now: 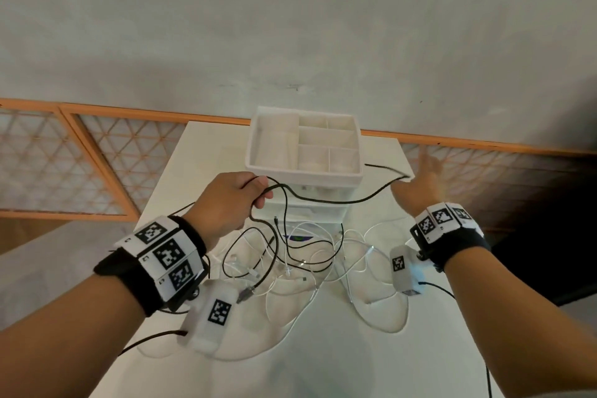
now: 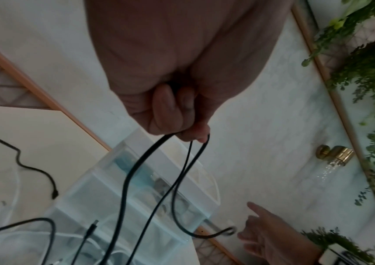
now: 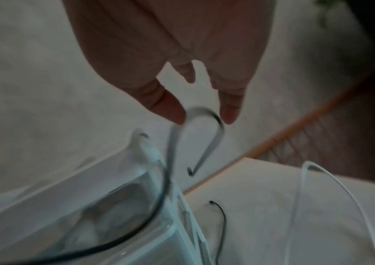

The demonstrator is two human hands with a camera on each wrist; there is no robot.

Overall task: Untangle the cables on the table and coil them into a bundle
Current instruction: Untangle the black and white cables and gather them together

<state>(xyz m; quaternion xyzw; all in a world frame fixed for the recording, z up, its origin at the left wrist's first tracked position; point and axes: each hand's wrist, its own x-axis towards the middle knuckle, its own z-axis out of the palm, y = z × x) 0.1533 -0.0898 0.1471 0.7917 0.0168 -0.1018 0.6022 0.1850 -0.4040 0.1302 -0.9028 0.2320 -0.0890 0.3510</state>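
Observation:
A black cable (image 1: pixel 339 201) hangs in the air across the front of the storage box. My left hand (image 1: pixel 258 194) grips several loops of it in a fist, and the strands (image 2: pixel 136 170) drop from the curled fingers (image 2: pixel 166 107) towards the table. My right hand (image 1: pixel 423 171) is blurred, fingers straight and spread, at the cable's far end (image 1: pixel 402 177). In the right wrist view the hooked end of the cable (image 3: pixel 218 118) lies between thumb and finger of that hand (image 3: pixel 204 100), not pinched. A tangle of white cables (image 1: pixel 323 265) and more black cable lies on the white table (image 1: pixel 323 359).
A white compartment tray (image 1: pixel 303 173) sits on translucent drawers (image 2: pixel 136 197) at the table's far edge. An orange lattice rail (image 1: pixel 97 155) runs behind. Green plants (image 2: pixel 368 71) and a gold tap (image 2: pixel 334 154) show in the left wrist view.

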